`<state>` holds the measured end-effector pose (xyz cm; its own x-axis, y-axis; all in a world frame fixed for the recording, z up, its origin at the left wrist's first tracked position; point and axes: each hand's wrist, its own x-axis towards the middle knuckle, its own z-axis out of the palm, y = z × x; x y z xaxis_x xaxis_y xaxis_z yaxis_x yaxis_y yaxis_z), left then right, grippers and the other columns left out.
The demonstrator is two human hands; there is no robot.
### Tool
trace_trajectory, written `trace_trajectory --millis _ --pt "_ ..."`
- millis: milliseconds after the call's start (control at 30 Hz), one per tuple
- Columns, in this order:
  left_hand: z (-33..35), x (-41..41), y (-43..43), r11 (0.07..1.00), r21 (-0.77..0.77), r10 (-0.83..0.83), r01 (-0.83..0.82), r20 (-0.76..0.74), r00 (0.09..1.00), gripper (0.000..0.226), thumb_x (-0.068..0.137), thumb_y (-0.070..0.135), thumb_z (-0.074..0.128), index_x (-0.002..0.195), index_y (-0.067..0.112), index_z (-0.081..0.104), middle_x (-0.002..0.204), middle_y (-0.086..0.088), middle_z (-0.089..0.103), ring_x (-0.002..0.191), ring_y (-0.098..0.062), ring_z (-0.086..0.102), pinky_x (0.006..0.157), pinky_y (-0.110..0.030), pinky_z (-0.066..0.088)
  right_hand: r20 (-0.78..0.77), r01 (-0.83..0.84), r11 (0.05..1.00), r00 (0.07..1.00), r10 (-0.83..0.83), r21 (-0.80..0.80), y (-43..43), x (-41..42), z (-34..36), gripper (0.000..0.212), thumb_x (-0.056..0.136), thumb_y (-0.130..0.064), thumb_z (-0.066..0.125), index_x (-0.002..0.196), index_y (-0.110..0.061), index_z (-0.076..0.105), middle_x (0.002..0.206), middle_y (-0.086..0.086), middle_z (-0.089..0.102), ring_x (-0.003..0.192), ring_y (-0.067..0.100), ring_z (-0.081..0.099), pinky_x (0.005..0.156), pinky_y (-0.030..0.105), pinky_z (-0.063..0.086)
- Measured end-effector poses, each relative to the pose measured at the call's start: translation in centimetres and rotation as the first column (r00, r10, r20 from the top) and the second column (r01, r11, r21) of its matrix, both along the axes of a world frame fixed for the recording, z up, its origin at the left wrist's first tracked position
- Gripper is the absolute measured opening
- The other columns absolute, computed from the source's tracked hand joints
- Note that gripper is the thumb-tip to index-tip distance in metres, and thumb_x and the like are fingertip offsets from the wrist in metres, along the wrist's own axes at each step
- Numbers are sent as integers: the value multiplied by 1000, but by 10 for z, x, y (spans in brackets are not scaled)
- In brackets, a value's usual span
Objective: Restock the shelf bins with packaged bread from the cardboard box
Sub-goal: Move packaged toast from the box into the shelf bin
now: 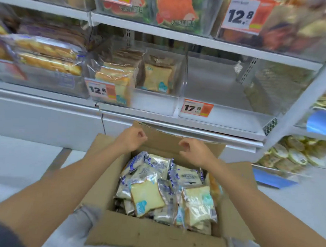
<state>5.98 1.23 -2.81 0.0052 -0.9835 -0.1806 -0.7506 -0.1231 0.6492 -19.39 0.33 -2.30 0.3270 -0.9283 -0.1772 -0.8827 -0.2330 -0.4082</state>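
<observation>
An open cardboard box (149,236) sits low in front of me, filled with several clear packs of sliced bread (147,197). My left hand (132,138) and my right hand (194,151) hover over the box's far flap, fingers curled shut, nothing held in either. Straight ahead on the shelf stands a clear bin (220,114) with a 17.8 price tag and no bread inside. Left of it, another clear bin (153,102) holds a few packs of bread (156,78). A further pack (115,80) stands behind a 12.8 tag.
Bins of long bread loaves (47,58) fill the left shelf. The upper shelf (162,31) carries bins with orange-printed packs. At the right, a lower rack holds round packaged goods (291,155). A white shelf base (46,114) and pale floor lie to the left.
</observation>
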Motion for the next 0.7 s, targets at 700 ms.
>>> trace_trajectory --millis 700 --pt "-61 5 25 958 286 24 22 -155 988 87 75 16 83 148 10 35 149 -9 42 136 -24 41 105 -28 36 287 142 885 913 -290 443 13 68 -106 54 77 2 70 120 -15 41 97 1 58 83 20 55 73 35 50"
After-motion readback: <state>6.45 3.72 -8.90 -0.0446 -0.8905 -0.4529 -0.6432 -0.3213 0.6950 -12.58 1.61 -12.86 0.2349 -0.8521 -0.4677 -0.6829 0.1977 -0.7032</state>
